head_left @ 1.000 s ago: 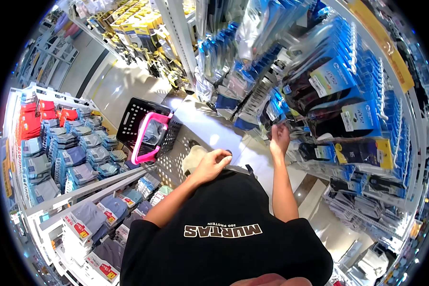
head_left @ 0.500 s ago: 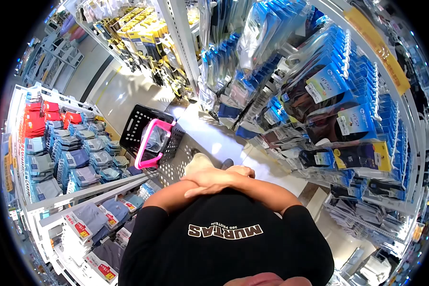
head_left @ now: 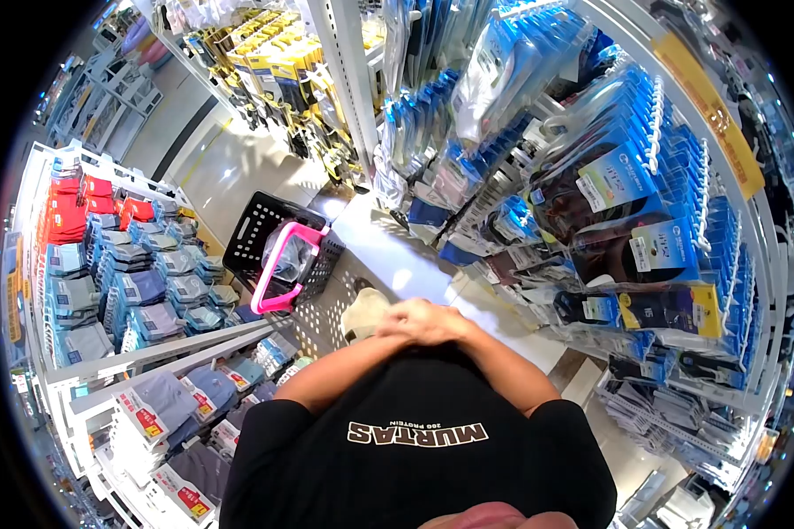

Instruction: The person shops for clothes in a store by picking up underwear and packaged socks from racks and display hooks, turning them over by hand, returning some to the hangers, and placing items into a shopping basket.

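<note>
My two hands meet in front of my belly, just above the hem of a black T-shirt (head_left: 415, 388). My right hand (head_left: 437, 324) lies over my left hand (head_left: 397, 330), its fingers wrapped round it. Most of the left hand's fingers are hidden under the right. No goods are visible in either hand. Closest to the hands is a beige shoe or trouser leg (head_left: 364, 315) below them. A black perforated shopping basket (head_left: 247, 247) with a pink handle (head_left: 273, 264) is ahead to the left, apart from the hands; a clear plastic-wrapped item (head_left: 298, 256) shows inside it.
Hooks on the right hold several blue-carded packs (head_left: 609, 181) of dark goods. Folded grey and red packets fill a shelf rack (head_left: 150, 291) on the left, with price-tagged packs (head_left: 154, 406) nearer me. A white upright post (head_left: 348, 79) and yellow-topped packs (head_left: 278, 57) stand ahead. Floor (head_left: 388, 247) runs between the racks.
My right hand has slid from my left wrist and forearm onto the left hand, and the hands now clasp. Basket and racks have shifted only slightly in view.
</note>
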`<move>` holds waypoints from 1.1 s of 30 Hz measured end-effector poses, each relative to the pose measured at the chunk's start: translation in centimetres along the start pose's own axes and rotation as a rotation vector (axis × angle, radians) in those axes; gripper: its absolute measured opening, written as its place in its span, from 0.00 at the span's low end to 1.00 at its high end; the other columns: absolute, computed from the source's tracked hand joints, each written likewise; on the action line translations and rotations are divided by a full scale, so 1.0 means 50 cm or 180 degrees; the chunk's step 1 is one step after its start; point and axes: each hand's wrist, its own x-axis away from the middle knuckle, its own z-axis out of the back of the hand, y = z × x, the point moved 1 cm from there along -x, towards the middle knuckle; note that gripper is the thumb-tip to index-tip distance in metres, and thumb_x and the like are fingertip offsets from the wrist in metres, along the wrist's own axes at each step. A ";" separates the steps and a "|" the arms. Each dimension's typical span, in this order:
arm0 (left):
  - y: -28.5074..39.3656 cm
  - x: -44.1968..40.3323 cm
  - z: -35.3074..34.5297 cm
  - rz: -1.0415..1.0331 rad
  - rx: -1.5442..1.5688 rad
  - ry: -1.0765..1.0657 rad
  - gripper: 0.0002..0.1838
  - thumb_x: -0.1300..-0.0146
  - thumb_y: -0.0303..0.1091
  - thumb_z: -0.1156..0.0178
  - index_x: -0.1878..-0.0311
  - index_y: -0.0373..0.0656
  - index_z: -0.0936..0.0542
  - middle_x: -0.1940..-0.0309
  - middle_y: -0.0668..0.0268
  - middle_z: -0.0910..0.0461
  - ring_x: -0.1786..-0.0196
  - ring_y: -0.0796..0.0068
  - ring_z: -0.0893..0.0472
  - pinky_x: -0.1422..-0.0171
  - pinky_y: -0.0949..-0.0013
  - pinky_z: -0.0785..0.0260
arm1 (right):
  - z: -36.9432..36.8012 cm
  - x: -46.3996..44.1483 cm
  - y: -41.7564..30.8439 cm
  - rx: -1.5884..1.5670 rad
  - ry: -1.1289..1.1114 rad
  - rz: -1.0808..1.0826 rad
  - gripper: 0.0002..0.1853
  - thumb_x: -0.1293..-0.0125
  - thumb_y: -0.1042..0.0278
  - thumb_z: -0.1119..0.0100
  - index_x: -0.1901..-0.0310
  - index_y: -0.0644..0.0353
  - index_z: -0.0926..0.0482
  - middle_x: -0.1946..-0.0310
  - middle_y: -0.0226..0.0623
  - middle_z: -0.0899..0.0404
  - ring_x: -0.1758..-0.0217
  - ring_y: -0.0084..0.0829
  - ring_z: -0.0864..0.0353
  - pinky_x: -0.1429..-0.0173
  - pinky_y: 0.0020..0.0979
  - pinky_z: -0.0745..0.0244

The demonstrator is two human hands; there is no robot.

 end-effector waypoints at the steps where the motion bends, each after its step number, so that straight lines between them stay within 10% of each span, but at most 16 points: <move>1: -0.029 0.022 0.015 -0.0466 0.0194 0.0140 0.19 0.35 0.45 0.39 0.51 0.40 0.18 0.57 0.55 0.15 0.53 0.56 0.16 0.45 0.58 0.26 | 0.027 0.006 0.015 0.0039 0.0703 0.0171 0.22 0.28 0.51 0.46 0.48 0.63 0.20 0.53 0.41 0.18 0.52 0.36 0.18 0.45 0.35 0.24; 2: -0.042 0.035 0.037 -0.0944 0.0376 0.0293 0.20 0.35 0.46 0.39 0.52 0.37 0.18 0.57 0.54 0.15 0.52 0.56 0.17 0.44 0.57 0.26 | 0.058 0.009 0.021 0.0096 0.1406 0.0358 0.19 0.29 0.55 0.42 0.48 0.64 0.21 0.54 0.41 0.18 0.54 0.35 0.18 0.47 0.34 0.23; 4: 0.097 0.096 0.146 0.0110 -0.0177 -0.0007 0.18 0.33 0.42 0.41 0.52 0.36 0.19 0.55 0.53 0.15 0.51 0.53 0.17 0.44 0.57 0.26 | 0.111 0.004 0.025 -0.0754 0.3061 0.0121 0.11 0.34 0.66 0.37 0.55 0.65 0.18 0.59 0.41 0.17 0.53 0.33 0.20 0.45 0.32 0.25; 8: 0.081 0.141 0.167 0.0269 0.0205 0.0265 0.18 0.33 0.42 0.41 0.51 0.35 0.19 0.56 0.53 0.15 0.54 0.57 0.15 0.47 0.59 0.24 | 0.202 -0.006 0.071 -0.0037 0.4685 0.0820 0.34 0.36 0.62 0.34 0.34 0.69 0.37 0.40 0.50 0.29 0.36 0.41 0.30 0.35 0.39 0.31; 12: 0.072 0.164 0.164 0.0443 0.0603 0.0508 0.19 0.32 0.42 0.41 0.49 0.34 0.20 0.58 0.55 0.15 0.57 0.64 0.15 0.50 0.62 0.24 | 0.245 -0.022 0.088 0.0345 0.4727 0.0387 0.39 0.37 0.62 0.33 0.31 0.68 0.42 0.35 0.52 0.36 0.33 0.43 0.33 0.32 0.41 0.33; 21: 0.058 0.175 0.163 0.0428 0.0640 0.0702 0.19 0.31 0.44 0.40 0.48 0.37 0.19 0.63 0.60 0.16 0.61 0.72 0.18 0.54 0.67 0.26 | 0.318 -0.048 0.089 0.0411 0.4535 0.0258 0.14 0.35 0.63 0.37 0.55 0.66 0.18 0.67 0.37 0.20 0.69 0.27 0.24 0.63 0.30 0.29; 28: 0.045 0.167 0.177 0.0409 0.0772 0.0973 0.19 0.32 0.43 0.38 0.48 0.36 0.19 0.62 0.60 0.16 0.61 0.73 0.19 0.54 0.67 0.26 | 0.256 -0.021 0.038 0.0831 0.4618 0.0869 0.10 0.33 0.69 0.39 0.55 0.65 0.18 0.71 0.33 0.24 0.71 0.23 0.26 0.66 0.27 0.31; 33: 0.047 0.152 0.259 -0.0228 0.0679 0.3124 0.29 0.38 0.42 0.32 0.40 0.35 0.27 0.49 0.57 0.25 0.45 0.66 0.26 0.38 0.63 0.34 | 0.197 0.018 0.005 -0.0382 0.3886 0.0983 0.07 0.30 0.73 0.42 0.53 0.62 0.19 0.69 0.25 0.22 0.70 0.15 0.26 0.65 0.21 0.29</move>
